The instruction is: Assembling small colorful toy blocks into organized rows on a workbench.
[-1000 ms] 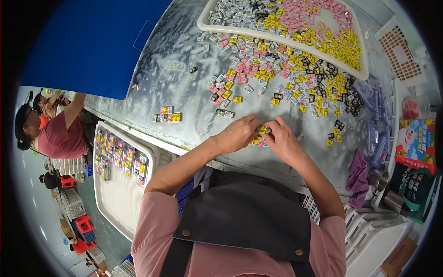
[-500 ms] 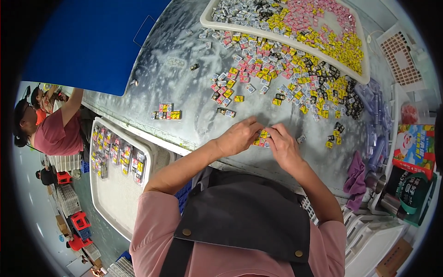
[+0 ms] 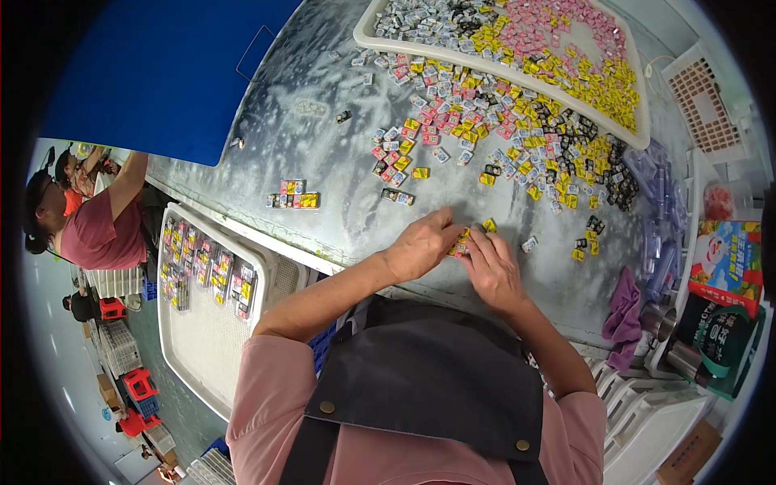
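Note:
On the table in front of me sits a small group of yellow and pink rectangular pieces point(image 3: 459, 243), partly covered by my fingers. My left hand point(image 3: 419, 245) is closed with thumb and fingertips at the group's left side. From the right, my right hand point(image 3: 492, 267) presses its fingers together on the same pieces. A yellow piece point(image 3: 489, 225) shows just beyond the right fingertips. To the right lies a loose white piece point(image 3: 529, 243). A short row of pieces point(image 3: 398, 196) and a larger block of pieces point(image 3: 293, 196) rest farther left.
Loose pieces point(image 3: 453, 121) spread across the far table, below a white tray point(image 3: 501, 68) heaped with more. At left, a white tray point(image 3: 198, 356) holds filled clear packs point(image 3: 218, 276). Clear plastic cases point(image 3: 659, 202) and a purple cloth point(image 3: 622, 319) lie right. A co-worker point(image 3: 101, 226) stands far left.
My right hand has shifted slightly nearer to me and its fingers lie flatter over the pieces. The yellow piece beyond its fingertips now shows, and the loose white piece is more exposed.

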Tool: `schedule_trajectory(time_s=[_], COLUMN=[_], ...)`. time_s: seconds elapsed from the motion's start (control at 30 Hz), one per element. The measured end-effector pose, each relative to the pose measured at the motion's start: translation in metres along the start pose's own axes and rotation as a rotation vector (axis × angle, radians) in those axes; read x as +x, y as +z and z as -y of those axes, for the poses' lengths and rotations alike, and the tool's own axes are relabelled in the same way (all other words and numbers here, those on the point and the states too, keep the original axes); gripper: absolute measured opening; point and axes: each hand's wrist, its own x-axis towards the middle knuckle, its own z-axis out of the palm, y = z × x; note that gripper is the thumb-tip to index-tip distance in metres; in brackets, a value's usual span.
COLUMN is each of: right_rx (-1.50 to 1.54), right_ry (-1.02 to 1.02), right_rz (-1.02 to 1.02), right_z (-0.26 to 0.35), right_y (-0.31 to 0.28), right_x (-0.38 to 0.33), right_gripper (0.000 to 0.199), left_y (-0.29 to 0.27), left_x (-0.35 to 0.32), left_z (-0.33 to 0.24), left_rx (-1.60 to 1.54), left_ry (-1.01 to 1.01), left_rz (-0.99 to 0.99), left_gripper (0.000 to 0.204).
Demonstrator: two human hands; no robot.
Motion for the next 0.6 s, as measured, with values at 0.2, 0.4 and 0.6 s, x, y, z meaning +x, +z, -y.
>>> schedule_trajectory(time_s=[0.2, 0.4, 0.6], right_rx=[-0.061, -0.024, -0.009], right_ry=[0.046, 0.135, 0.127], right_rz=[0.11, 0.174, 0.287], right_z=[0.011, 0.011, 0.009], right_y=[-0.011, -0.01, -0.004], right_x=[-0.005, 0.002, 0.005], right_gripper=[0.064, 0.079, 0.088], left_y=[0.006, -0.022, -0.023], left_x=[-0.005, -0.02, -0.067], left_z=[-0.004, -0.002, -0.001], left_rx=[0.225, -0.05, -0.117], left_ry=[0.126, -0.175, -0.401], left_rz=[-0.061, -0.305, -0.34], left_gripper=[0.039, 0.031, 0.026])
